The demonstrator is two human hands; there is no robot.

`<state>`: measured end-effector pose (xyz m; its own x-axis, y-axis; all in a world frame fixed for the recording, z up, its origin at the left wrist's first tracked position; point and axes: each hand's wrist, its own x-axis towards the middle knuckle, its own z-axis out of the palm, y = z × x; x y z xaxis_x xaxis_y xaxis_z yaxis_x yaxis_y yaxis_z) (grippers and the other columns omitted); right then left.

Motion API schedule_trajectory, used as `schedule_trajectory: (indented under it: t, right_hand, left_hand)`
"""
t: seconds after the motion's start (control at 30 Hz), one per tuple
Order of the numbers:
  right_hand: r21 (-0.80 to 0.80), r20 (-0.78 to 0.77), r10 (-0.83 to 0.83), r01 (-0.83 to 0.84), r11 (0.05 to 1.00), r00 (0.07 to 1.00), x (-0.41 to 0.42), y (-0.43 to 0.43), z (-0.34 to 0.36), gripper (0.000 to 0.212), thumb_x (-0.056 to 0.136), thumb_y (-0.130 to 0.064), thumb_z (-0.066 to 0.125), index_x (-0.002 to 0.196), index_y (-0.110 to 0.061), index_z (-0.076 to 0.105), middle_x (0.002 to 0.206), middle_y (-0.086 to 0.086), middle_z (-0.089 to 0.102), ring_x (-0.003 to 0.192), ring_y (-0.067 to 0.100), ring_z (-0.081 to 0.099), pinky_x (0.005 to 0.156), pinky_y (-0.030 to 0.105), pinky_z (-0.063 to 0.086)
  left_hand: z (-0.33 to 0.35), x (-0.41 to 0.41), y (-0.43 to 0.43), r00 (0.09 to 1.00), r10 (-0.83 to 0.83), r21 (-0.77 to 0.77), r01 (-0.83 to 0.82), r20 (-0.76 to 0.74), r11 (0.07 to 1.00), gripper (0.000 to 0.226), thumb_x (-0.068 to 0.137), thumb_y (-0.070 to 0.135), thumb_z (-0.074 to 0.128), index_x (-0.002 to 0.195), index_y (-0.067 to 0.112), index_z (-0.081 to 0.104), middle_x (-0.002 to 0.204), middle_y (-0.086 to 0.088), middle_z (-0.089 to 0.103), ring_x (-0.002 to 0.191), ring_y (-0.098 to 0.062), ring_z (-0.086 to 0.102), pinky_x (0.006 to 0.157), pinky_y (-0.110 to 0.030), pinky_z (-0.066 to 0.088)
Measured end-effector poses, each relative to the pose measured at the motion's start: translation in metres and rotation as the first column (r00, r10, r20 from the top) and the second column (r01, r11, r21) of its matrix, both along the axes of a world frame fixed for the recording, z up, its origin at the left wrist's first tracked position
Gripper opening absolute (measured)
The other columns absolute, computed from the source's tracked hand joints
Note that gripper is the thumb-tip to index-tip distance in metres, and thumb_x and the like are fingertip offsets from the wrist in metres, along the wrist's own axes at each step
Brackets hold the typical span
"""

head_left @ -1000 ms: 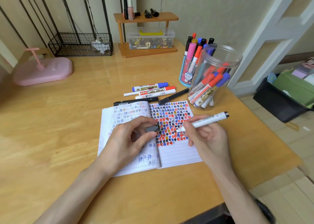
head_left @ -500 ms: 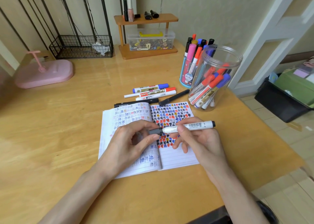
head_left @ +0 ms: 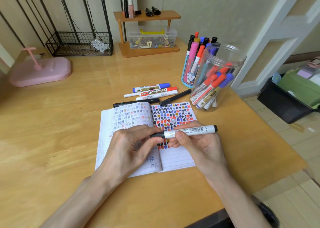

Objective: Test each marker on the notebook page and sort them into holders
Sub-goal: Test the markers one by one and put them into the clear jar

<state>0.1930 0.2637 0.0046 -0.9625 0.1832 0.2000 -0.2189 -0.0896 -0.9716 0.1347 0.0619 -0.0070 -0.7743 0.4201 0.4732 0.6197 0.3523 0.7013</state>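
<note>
An open notebook (head_left: 174, 158) lies on the wooden desk, its pages covered with coloured test marks. Above it my right hand (head_left: 199, 144) grips a white marker with black ends (head_left: 192, 130), held level. My left hand (head_left: 131, 146) pinches the black cap (head_left: 158, 134) seated on the marker's left end. Several loose markers (head_left: 152, 91) lie just beyond the notebook. A clear plastic jar (head_left: 223, 58) and a blue cartoon pen cup (head_left: 186, 75), both holding markers, stand at the right.
A wooden shelf (head_left: 147, 16) with small bottles and a clear box of clips stands at the back. A wire basket (head_left: 78, 44) and a pink stand (head_left: 41, 72) sit at the back left. The desk's right edge drops to a floor with a black bin (head_left: 284, 103).
The marker swung from tilted to level and came to the cap in my left hand. The cap now sits on the marker's tip, and both hands have closed together.
</note>
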Motion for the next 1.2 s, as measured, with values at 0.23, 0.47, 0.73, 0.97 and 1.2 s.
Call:
schedule_trajectory:
  t: [0.23,0.47,0.73,0.97,1.2]
  right_hand:
    - [0.014,-0.015,0.003,-0.002,1.0,1.0,-0.002,-0.001,-0.002,0.012,0.089,-0.005,0.07,0.096,0.005,0.069,0.079,0.014,0.076,0.072,0.022,0.075,0.071,0.025,0.058]
    - [0.021,0.076,-0.025,0.023,1.0,0.997,-0.003,0.006,0.004,0.019,0.089,-0.015,0.073,0.098,0.002,0.075,0.076,0.014,0.074,0.067,0.019,0.069,0.067,0.022,0.055]
    - [-0.063,0.057,-0.238,0.241,0.968,0.97,0.012,0.032,0.01,0.026,0.095,-0.027,0.071,0.094,-0.001,0.069,0.073,0.012,0.063,0.07,0.02,0.058,0.07,0.032,0.052]
    - [0.003,0.002,-0.418,0.418,0.908,0.908,0.052,0.08,0.022,0.021,0.093,-0.026,0.073,0.096,-0.005,0.07,0.072,0.008,0.061,0.068,0.016,0.055,0.066,0.023,0.049]
    - [0.031,-0.067,-0.641,0.644,0.764,0.764,0.109,0.137,0.029,0.022,0.095,-0.031,0.073,0.087,-0.012,0.067,0.068,-0.008,0.059,0.066,0.011,0.052,0.065,0.022,0.045]
  left_hand:
    - [-0.001,0.0,0.003,0.999,0.029,-0.01,-0.029,-0.021,1.0,0.022,0.096,0.032,0.07,0.111,0.02,0.08,0.088,0.013,0.074,0.077,-0.009,0.071,0.073,-0.033,0.054]
    - [-0.002,-0.002,0.004,0.996,-0.011,-0.027,0.014,0.087,1.0,0.028,0.093,0.056,0.064,0.107,0.036,0.076,0.079,0.007,0.072,0.065,-0.019,0.064,0.065,-0.038,0.05]
    - [0.004,0.003,0.007,0.992,-0.025,-0.051,0.031,0.122,0.998,0.031,0.093,0.052,0.071,0.121,0.038,0.069,0.104,0.018,0.074,0.085,-0.016,0.072,0.077,-0.034,0.054]
    - [0.012,0.015,0.051,0.983,-0.154,-0.25,0.174,0.098,0.953,0.017,0.096,0.029,0.074,0.113,0.032,0.072,0.098,0.021,0.072,0.086,0.003,0.068,0.073,-0.01,0.047]
    - [0.004,0.026,0.114,0.948,-0.29,-0.302,0.316,0.129,0.899,0.021,0.096,0.018,0.074,0.113,0.029,0.074,0.091,0.019,0.072,0.082,-0.004,0.067,0.071,-0.013,0.047]
